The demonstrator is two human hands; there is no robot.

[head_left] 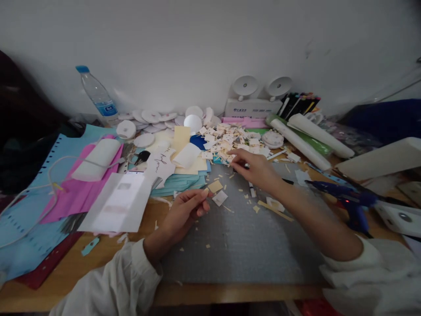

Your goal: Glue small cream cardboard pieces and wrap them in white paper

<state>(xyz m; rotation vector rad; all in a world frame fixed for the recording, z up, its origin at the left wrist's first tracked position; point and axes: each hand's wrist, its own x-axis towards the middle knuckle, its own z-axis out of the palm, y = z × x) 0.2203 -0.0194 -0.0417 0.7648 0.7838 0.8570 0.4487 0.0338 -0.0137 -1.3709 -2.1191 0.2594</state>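
Note:
My left hand (189,211) is over the grey cutting mat (237,250), thumb and fingertips pressed together. Whatever may be in that pinch is too small to make out. Just beyond its fingertips lie a tan paper square (215,186) and a white paper square (220,198). My right hand (251,167) reaches to the front edge of a heap of small cream paper pieces (226,138), some with dark marks. Its thumb and index finger close together there, and I cannot tell what is between them. Small paper scraps (256,209) are strewn over the mat.
A blue glue gun (348,199) with a red light lies right of my right forearm. White rolls (301,142) and pens (301,105) stand behind. Left are coloured sheets (29,197), a lit phone (120,199), white discs (151,116) and a water bottle (98,94).

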